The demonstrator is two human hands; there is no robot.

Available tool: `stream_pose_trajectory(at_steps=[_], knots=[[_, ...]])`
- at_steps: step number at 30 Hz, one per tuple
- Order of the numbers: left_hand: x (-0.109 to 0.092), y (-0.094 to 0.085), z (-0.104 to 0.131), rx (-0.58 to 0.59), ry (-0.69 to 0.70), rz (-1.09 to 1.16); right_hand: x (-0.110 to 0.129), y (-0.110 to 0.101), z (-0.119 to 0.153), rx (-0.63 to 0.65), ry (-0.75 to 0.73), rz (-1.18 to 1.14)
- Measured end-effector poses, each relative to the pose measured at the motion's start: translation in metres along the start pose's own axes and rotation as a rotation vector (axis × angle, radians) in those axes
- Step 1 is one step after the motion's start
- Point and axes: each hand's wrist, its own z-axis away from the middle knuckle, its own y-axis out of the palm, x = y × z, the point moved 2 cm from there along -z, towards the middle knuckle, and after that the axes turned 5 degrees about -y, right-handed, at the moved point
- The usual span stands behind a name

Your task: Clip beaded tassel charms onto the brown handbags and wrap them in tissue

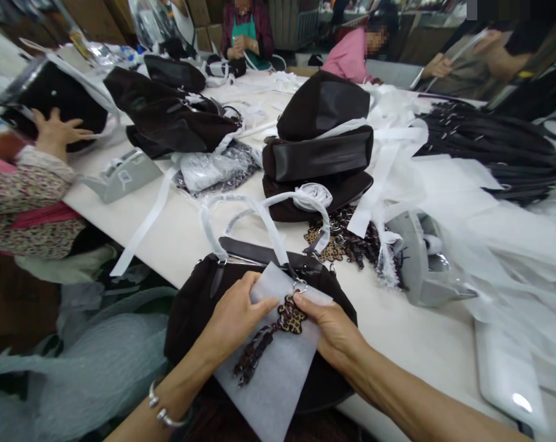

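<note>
Left hand [234, 314] grip is pinching white sheet [282, 383], right hand [337, 329] grip is clamping leopard-print charm [291, 315] against it, above dark bag [189, 307]; gray dispenser [139, 186] is showing an unreadable label [124, 176].

A: What was worn on the left wrist [174, 396]?
B: A silver-coloured metal bracelet [162, 417], cuff-shaped, with rounded, knob-like ends.
A: And the forearms [397, 380]?
B: Both were bare; left hand [234, 314] and right hand [337, 329] likewise.

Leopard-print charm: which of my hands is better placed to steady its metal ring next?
Probably your right hand: its thumb lies just below the metal ring; your left hand, at the white sheet's other side, is farther off.
</note>
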Motion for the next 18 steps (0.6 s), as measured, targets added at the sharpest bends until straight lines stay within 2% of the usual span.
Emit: stream_pose_trajectory(at_steps=[3, 8, 11, 15, 18], knots=[[-0.012, 0.009, 0.014, 0.018, 0.113, -0.024, -0.003, -0.001, 0.0, -0.016, -0.028, 0.057], [-0.023, 0.046, 0.047, -0.021, 0.432, -0.573, -0.007, 0.002, 0.0, -0.029, -0.082, 0.141], [-0.018, 0.057, 0.054, -0.037, 0.552, -0.74, -0.004, 0.003, 0.001, -0.02, -0.047, 0.139], [-0.009, 0.058, 0.051, -0.046, 0.514, -0.754, 0.006, 0.001, 0.01, 0.091, 0.001, 0.13], [-0.009, 0.06, 0.054, -0.052, 0.454, -0.665, 0.011, -0.001, 0.019, 0.198, 0.004, 0.168]])
